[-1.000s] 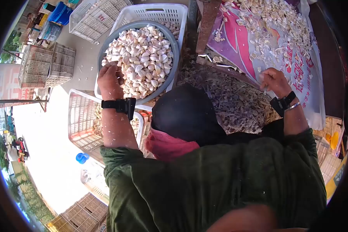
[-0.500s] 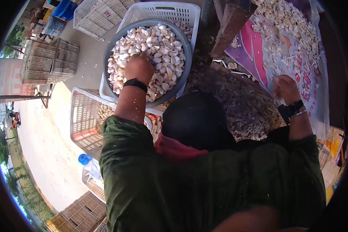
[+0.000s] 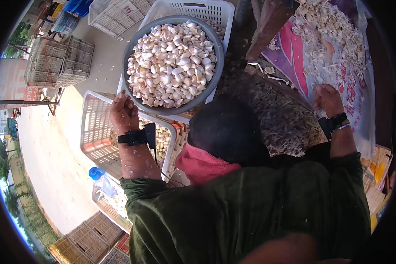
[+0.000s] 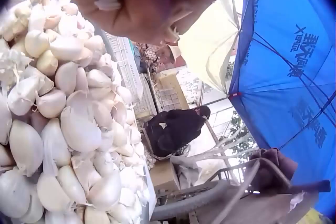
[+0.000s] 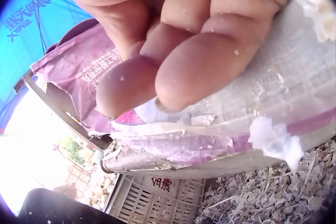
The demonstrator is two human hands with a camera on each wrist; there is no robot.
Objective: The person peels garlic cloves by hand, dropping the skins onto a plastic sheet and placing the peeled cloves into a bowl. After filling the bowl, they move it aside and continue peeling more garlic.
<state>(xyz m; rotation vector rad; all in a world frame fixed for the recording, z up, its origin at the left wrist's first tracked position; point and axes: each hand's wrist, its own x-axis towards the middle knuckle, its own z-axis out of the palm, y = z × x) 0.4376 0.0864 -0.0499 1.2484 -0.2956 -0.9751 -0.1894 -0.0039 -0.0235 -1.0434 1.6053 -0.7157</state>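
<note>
A grey round basin [image 3: 219, 61] heaped with garlic cloves [image 3: 171, 66] stands in front of the person. My left hand [image 3: 124, 113] hovers by the basin's lower left rim, above a white crate, with its fingers bent. Up close in the left wrist view, the left hand [image 4: 139, 3] is blurred, a small pale bit shows by its fingers, and I cannot tell whether it holds anything. My right hand [image 3: 329, 102] is at the edge of a printed plastic sack [image 3: 292, 57], fingers curled in. No object shows at the right hand's fingertips [image 5: 178, 85].
Dry garlic skins [image 3: 334, 44] cover part of the sack, and more husks [image 3: 281, 119] lie heaped below its edge. A white crate [image 3: 202, 6] holds up the basin; another crate [image 3: 97, 119] stands at the left. Beside that is a blue-capped bottle [image 3: 102, 179].
My left hand went from the basin's left side into the cloves, then came out to the lower left. The right hand shifted slightly right and down, its fingers bent throughout.
</note>
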